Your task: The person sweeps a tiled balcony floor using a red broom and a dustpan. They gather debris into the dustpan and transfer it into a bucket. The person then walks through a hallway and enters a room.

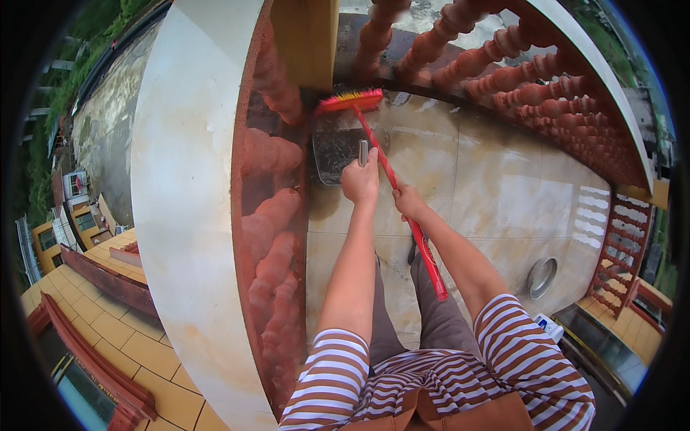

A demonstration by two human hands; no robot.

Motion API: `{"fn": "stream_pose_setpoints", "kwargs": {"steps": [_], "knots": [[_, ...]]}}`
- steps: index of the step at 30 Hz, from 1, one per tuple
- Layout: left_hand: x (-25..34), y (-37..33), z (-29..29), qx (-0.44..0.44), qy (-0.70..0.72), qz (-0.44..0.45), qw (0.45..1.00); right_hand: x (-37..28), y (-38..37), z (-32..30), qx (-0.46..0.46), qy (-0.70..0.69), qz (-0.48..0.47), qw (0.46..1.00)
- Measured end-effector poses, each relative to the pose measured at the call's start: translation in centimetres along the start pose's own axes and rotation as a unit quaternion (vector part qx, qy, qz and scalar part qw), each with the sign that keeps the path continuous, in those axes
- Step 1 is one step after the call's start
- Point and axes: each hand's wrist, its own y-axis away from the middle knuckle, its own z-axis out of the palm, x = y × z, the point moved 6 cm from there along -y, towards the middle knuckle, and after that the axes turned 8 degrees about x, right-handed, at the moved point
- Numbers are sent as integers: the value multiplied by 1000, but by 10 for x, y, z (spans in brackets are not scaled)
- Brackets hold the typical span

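My right hand (pixel 410 202) is wrapped round the red handle of a broom (pixel 379 152), whose end slants down toward my legs. The broom's red head with yellow bristles (pixel 350 100) is at the far corner, beside the yellow post, bristles turned away from me. My left hand (pixel 361 178) is closed on an upright metal handle (pixel 363 151), its thumb close to the broom stick. Beneath that hand a dark dustpan (pixel 332 147) rests on the floor; the joint between handle and pan is hidden.
Red balusters (pixel 269 215) under a wide white rail (pixel 190 179) run along my left. A curved balustrade (pixel 517 72) closes the far and right sides. On the stained tile floor (pixel 496 187) a round metal basin (pixel 542 278) stands at the right.
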Motion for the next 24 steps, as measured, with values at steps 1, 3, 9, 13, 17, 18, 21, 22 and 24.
{"fn": "stream_pose_setpoints", "kwargs": {"steps": [1,3,9,13,17,18,21,22,24], "knots": [[-2,0,-1,8,6,5,1000,10,16,0,-13,29,4,999],[-7,-2,-3,36,10,1,999,45,48,-9,-38,92,-22,995],[-23,22,-3,69,26,15,997,82,178,-78,-117,70,35,990],[-65,58,0,111,121,90,982,132,249,-106,-77,-51,74,993],[-78,112,-12,85,149,165,971,194,300,-133,-41,-177,135,974],[-75,123,-14,75,156,184,968,211,312,-143,-32,-196,136,971],[-60,164,-23,53,150,230,960,265,345,-175,-3,-241,133,961],[-48,178,-23,54,143,251,956,283,354,-186,9,-247,129,960],[-28,208,-25,38,138,261,955,322,379,-201,30,-267,128,955]]}}
